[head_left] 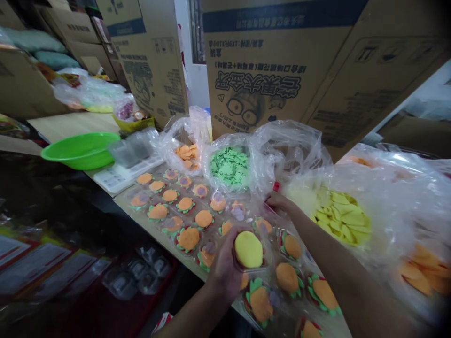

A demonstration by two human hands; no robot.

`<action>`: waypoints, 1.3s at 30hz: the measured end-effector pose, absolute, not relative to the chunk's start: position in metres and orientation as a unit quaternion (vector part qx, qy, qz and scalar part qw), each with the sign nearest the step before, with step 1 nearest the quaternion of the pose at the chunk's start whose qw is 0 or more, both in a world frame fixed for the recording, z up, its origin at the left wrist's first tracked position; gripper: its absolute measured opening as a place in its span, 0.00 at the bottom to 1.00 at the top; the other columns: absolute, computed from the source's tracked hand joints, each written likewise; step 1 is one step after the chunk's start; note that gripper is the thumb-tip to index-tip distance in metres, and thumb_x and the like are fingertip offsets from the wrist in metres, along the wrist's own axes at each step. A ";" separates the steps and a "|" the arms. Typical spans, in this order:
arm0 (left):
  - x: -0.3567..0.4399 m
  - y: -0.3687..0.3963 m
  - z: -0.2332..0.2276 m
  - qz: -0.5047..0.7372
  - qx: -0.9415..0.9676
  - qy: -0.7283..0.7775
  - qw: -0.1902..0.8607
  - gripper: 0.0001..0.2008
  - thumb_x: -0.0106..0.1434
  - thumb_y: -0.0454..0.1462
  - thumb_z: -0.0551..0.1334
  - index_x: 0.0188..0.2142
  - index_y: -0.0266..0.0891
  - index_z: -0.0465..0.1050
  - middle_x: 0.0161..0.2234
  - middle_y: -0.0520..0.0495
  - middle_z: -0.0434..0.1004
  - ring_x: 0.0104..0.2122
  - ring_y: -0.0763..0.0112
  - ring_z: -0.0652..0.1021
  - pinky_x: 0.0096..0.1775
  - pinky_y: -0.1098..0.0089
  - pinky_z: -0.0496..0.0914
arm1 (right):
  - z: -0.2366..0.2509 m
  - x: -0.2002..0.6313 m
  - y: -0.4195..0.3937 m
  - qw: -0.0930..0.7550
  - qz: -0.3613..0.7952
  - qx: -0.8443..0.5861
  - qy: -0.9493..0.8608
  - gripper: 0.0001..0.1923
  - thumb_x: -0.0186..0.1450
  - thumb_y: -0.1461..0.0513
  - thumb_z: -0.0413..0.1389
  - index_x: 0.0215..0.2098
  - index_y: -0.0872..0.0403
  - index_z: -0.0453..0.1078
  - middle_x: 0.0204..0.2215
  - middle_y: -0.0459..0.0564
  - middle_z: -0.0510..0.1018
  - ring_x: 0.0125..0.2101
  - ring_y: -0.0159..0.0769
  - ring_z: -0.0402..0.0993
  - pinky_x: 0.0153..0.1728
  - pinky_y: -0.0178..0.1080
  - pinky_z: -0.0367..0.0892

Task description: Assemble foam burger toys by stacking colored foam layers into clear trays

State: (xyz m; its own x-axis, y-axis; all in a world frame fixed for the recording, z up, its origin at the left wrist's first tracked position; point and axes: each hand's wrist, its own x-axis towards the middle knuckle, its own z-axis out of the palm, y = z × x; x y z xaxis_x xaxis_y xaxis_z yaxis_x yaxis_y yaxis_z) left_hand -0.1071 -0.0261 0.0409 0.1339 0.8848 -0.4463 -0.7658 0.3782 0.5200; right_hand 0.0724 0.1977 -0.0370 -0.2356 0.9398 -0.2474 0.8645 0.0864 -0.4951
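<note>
My left hand (225, 267) holds a small clear plastic cup with a yellow felt disc (248, 249) on top, just above the table's near edge. My right hand (280, 203) reaches forward to the foot of a clear plastic bag (292, 150); its fingers are curled and partly hidden, with a small red bit showing beside them. Around the hands, several clear cups filled with layered orange, green and red felt burger pieces (188, 238) cover the table. A bag of green felt pieces (230, 165) lies just left of my right hand.
A bag of yellow felt slices (343, 220) and a bag of orange pieces (426, 274) lie at the right. Another bag of orange pieces (186, 155), a green bowl (81, 150) and a calculator (116, 176) sit at the left. Big cardboard boxes (282, 61) stand behind.
</note>
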 end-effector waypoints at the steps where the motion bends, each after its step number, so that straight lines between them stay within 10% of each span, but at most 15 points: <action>1: -0.109 -0.024 0.041 0.558 0.089 0.356 0.744 0.14 0.51 0.46 0.61 0.32 0.38 0.67 0.31 0.47 0.73 0.31 0.64 0.75 0.31 0.63 0.71 | -0.033 0.076 0.198 0.073 0.286 -0.621 -0.726 0.11 0.61 0.58 0.54 0.26 0.59 0.67 0.23 0.43 0.71 0.23 0.27 0.68 0.27 0.34 0.65; 13: -0.111 -0.004 0.033 0.594 0.029 0.368 0.715 0.13 0.56 0.44 0.58 0.31 0.35 0.69 0.26 0.50 0.72 0.25 0.72 0.72 0.30 0.69 0.68 | 0.079 0.082 0.118 0.259 0.518 -0.530 -0.619 0.16 0.46 0.55 0.61 0.26 0.55 0.63 0.20 0.43 0.69 0.21 0.29 0.66 0.25 0.34 0.64; 19: -0.119 -0.003 0.032 0.620 0.002 0.279 0.734 0.18 0.61 0.46 0.52 0.30 0.34 0.71 0.25 0.48 0.73 0.27 0.70 0.74 0.36 0.68 0.68 | 0.099 0.011 0.066 0.193 0.617 -0.410 -0.643 0.15 0.50 0.56 0.62 0.29 0.55 0.63 0.19 0.41 0.68 0.19 0.25 0.61 0.20 0.30 0.56; 30: -0.163 -0.010 0.036 0.665 -0.064 0.230 0.708 0.19 0.63 0.44 0.50 0.28 0.34 0.72 0.27 0.47 0.74 0.28 0.72 0.74 0.36 0.72 0.67 | 0.082 -0.060 0.049 0.140 0.151 -0.315 -0.926 0.07 0.61 0.64 0.50 0.32 0.54 0.71 0.31 0.50 0.71 0.33 0.35 0.67 0.36 0.38 0.63; 39: -0.200 0.000 0.025 0.684 -0.045 0.254 0.682 0.13 0.61 0.41 0.53 0.35 0.34 0.72 0.32 0.46 0.75 0.30 0.71 0.75 0.32 0.73 0.67 | 0.081 -0.098 0.046 0.130 0.190 -0.243 -0.942 0.15 0.61 0.65 0.52 0.46 0.53 0.68 0.40 0.52 0.71 0.41 0.37 0.67 0.42 0.40 0.65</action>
